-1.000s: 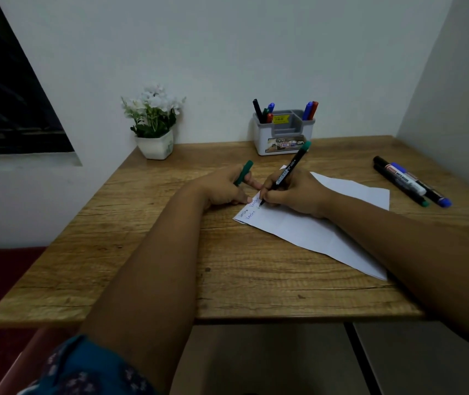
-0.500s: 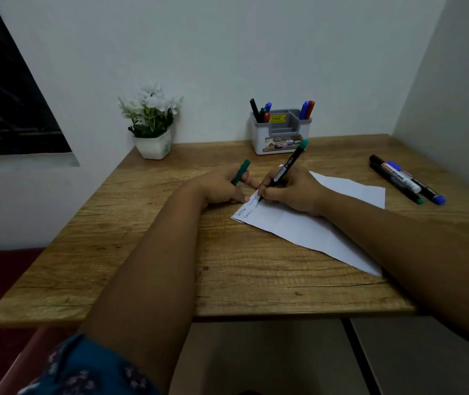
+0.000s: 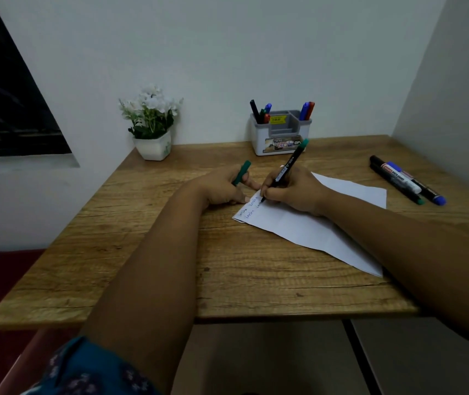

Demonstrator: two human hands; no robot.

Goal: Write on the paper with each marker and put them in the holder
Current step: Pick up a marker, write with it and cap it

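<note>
While the green marker (image 3: 286,172) is at work on the paper (image 3: 327,223), the step in hand is the writing itself: its tip touches the sheet's near-left corner, at the end of a second short line of script. Right hand (image 3: 296,192): fingers curled round the marker's lower barrel, tail slanting up toward the holder (image 3: 280,138). Left hand (image 3: 224,188): closed on the green cap (image 3: 241,173), fingertips resting just beside the paper's edge. Holder: at the table's (image 3: 142,252) back, several markers already standing in it. Two markers (image 3: 407,183): lying at the right, well apart from the paper. Next move, as judged: recap, then carry to the holder.
</note>
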